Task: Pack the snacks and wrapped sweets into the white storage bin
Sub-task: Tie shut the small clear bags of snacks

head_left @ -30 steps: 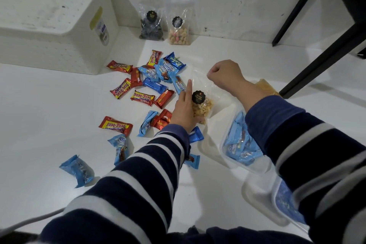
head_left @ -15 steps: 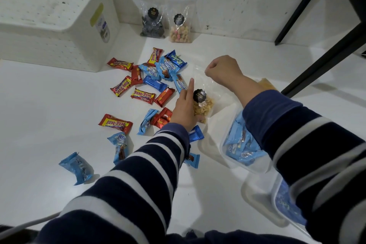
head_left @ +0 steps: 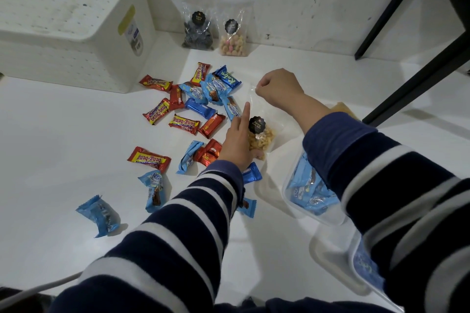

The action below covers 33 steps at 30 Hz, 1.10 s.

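A clear bag of yellow nuts (head_left: 262, 138) with a round black label lies on the white table. My left hand (head_left: 237, 142) grips its lower left side, index finger stretched along the edge. My right hand (head_left: 278, 86) pinches the bag's clear top corner. Several red and blue wrapped sweets (head_left: 184, 123) lie scattered to the left. The white storage bin (head_left: 76, 40) stands upside down at the far left. Two more snack bags, one dark (head_left: 197, 33) and one with pale pink balls (head_left: 232, 38), lean on the wall.
A clear tub of blue wrapped sweets (head_left: 309, 193) sits under my right forearm, another clear tub with a lid (head_left: 338, 269) nearer me. Black metal legs (head_left: 417, 71) slant across the right. A yellow packet (head_left: 343, 109) peeks out behind my right arm.
Both hands have kept their hold on the nut bag. My right hand has shifted slightly, pulling the bag's top corner.
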Tool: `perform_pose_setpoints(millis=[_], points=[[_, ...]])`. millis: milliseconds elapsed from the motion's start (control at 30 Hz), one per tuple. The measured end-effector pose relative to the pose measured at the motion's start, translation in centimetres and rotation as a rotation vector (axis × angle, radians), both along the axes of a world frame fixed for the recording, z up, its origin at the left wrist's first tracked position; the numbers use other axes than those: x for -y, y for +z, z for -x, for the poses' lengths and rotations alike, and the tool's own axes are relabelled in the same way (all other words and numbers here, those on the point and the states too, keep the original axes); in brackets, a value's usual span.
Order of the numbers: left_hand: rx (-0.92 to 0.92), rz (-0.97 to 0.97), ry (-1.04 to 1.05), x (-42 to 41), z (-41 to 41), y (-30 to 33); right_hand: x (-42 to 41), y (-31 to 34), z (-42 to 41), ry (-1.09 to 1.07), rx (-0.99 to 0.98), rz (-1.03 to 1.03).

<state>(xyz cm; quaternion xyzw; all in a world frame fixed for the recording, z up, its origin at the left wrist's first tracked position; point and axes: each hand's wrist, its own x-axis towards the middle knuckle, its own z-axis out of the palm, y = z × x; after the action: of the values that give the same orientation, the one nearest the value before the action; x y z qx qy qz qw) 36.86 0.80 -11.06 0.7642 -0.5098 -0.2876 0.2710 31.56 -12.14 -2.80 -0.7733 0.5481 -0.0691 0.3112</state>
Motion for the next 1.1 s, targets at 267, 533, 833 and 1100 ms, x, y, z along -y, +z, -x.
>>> perform_pose_setpoints(millis=[267, 533, 833, 1100], points=[[0.009, 0.011, -0.002, -0.1, 0.0, -0.2, -0.4, 0.1, -0.4, 0.044, 0.002, -0.003], [-0.014, 0.007, 0.001, -0.2, 0.1, -0.3, -0.4, 0.2, 0.8, 0.060, 0.018, 0.003], [-0.001, -0.008, 0.020, -0.3, 0.2, -0.2, -0.5, 0.8, 5.8, 0.049, 0.048, -0.046], [-0.113, 0.140, 0.313, 2.0, 1.0, 4.8, -1.9, 1.0, 5.6, 0.055, 0.105, 0.012]])
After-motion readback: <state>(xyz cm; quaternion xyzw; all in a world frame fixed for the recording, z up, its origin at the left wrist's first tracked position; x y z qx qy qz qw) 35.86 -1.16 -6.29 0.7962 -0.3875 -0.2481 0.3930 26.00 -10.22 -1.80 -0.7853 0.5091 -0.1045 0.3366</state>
